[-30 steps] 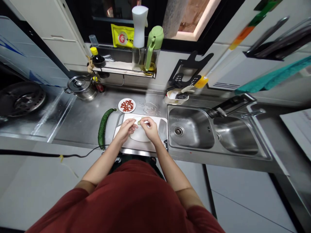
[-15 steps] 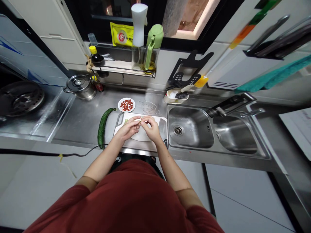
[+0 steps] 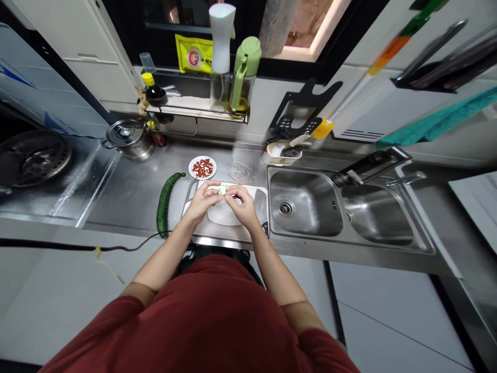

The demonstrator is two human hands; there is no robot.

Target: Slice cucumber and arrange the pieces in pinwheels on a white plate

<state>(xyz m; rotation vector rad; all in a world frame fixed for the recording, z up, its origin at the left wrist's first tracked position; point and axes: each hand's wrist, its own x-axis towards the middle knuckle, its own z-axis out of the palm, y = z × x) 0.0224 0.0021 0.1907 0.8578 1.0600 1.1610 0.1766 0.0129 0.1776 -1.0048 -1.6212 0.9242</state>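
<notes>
Above the cutting board, my left hand and my right hand meet fingertip to fingertip. Between them is a small pale piece that looks like a garlic clove, pinched by thumb and fingers on both sides. Under the hands, a white rounded shape, perhaps a plate, lies on the board. A knife with a broad grey blade rests at the board's right side. A white plate of chopped red pieces sits just behind the board. Left of the board lies a long green cucumber.
To the right is a double steel sink with a black faucet. A lidded pot stands at the back left, near the stove burner. Bottles fill a wall shelf. Water drops wet the counter behind the board.
My left hand has turned and its fingers have lifted and spread, so the pale piece shows more clearly between the fingertips. My right hand has hardly moved.
</notes>
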